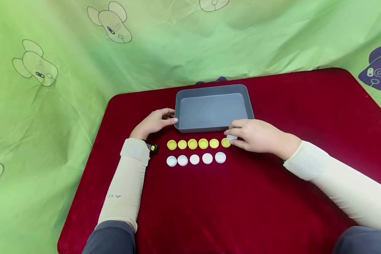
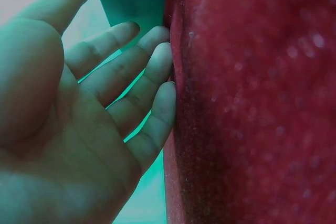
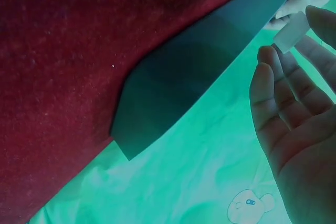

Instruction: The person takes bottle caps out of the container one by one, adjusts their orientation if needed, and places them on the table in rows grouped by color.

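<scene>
In the head view, my right hand [image 1: 257,135] pinches a white bottle cap [image 1: 231,137] between thumb and fingers. It is above the right end of a row of yellow caps [image 1: 192,144], close to the near wall of a grey rectangular tray [image 1: 214,109]. The right wrist view shows the pinched cap [image 3: 292,32] side-on, raised off the table. My left hand [image 1: 155,121] rests at the tray's left side, its thumb by the near left corner. Its fingers [image 2: 157,61] look loosely extended in the left wrist view, their tips against the red cloth, holding nothing.
A row of several white caps [image 1: 194,159] lies nearer to me than the yellow ones. Red cloth covers the table [image 1: 241,204]. Behind and to the left hangs a green printed curtain [image 1: 165,46].
</scene>
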Demonstrator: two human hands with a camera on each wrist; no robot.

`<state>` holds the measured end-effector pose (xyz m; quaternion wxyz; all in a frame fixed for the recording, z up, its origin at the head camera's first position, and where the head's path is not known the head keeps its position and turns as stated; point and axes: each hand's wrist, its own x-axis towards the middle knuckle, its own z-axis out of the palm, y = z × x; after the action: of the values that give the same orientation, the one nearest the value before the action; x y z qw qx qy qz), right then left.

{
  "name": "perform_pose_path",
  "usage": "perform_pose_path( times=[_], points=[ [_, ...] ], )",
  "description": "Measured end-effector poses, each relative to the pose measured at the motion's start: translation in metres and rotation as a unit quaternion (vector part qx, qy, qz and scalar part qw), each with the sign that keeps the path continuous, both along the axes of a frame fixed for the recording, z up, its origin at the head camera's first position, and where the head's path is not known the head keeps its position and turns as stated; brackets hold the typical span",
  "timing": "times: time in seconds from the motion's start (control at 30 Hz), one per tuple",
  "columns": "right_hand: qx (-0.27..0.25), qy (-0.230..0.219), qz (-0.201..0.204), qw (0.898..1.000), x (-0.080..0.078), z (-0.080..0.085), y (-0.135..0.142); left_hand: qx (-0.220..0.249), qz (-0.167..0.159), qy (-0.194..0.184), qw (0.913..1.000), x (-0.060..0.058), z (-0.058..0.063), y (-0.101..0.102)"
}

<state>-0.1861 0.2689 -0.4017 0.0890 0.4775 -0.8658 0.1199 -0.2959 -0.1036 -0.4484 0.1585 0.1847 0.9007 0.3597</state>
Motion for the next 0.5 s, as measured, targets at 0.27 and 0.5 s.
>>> perform_pose_path(
  times=[0.27,0.5],
  points=[
    [0.007,-0.011,0.004,1.0,0.006,-0.002,0.001,0.0,0.004,-0.005,1.0,0.002,0.001,-0.001],
    [0.019,-0.019,0.007,1.0,0.012,-0.008,0.001,0.003,0.003,-0.004,1.0,0.001,0.0,0.0]
  ],
)
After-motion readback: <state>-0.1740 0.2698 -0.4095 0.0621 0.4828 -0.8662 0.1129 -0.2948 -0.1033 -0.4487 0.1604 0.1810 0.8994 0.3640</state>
